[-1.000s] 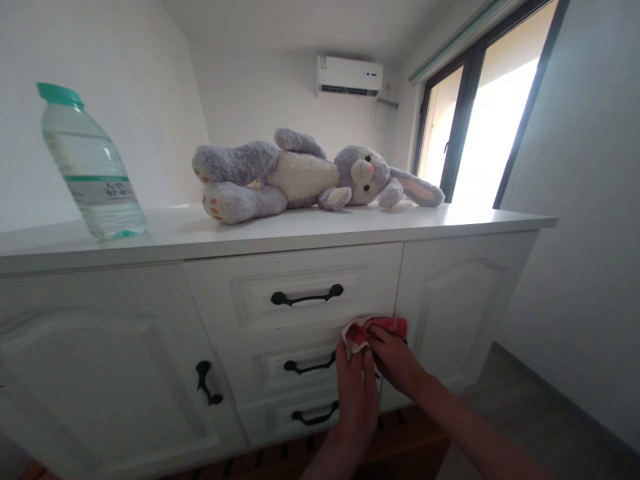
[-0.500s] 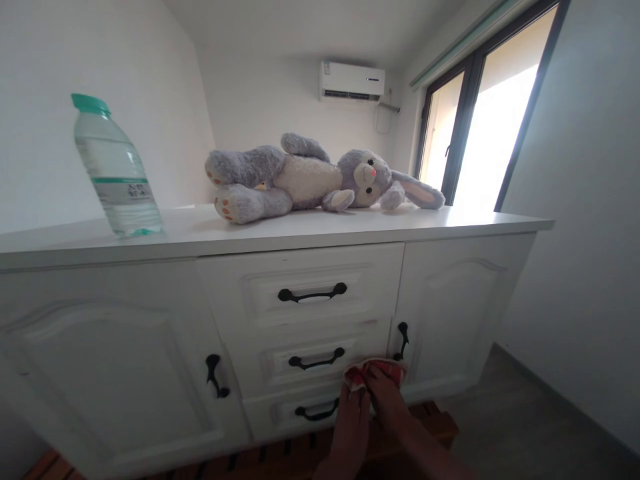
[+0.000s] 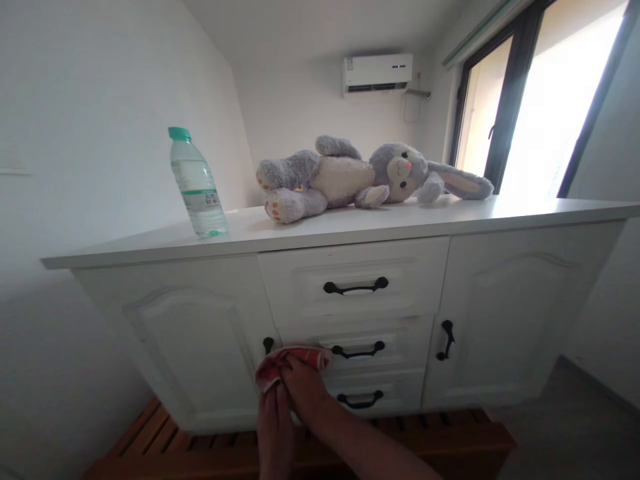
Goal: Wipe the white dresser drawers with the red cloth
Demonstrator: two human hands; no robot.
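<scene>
Low against the white cabinet (image 3: 200, 333), both hands (image 3: 287, 407) press a red cloth (image 3: 290, 360) flat, mid-wipe; the next stroke likely calls for steady pressure.

Daylight from window (image 3: 550, 100) at right, blown out to near white, no detail thru glass. Room evenly bright, walls pale w/ soft falloff left of window. Cabinet (image 3: 200, 333) front dimmer than its top; soft shadow under toy rabbit (image 3: 360, 177). Wide-angle bend: cabinet edges bow toward frame edges. Hands at bottom slightly soft, dark vs white.
</scene>
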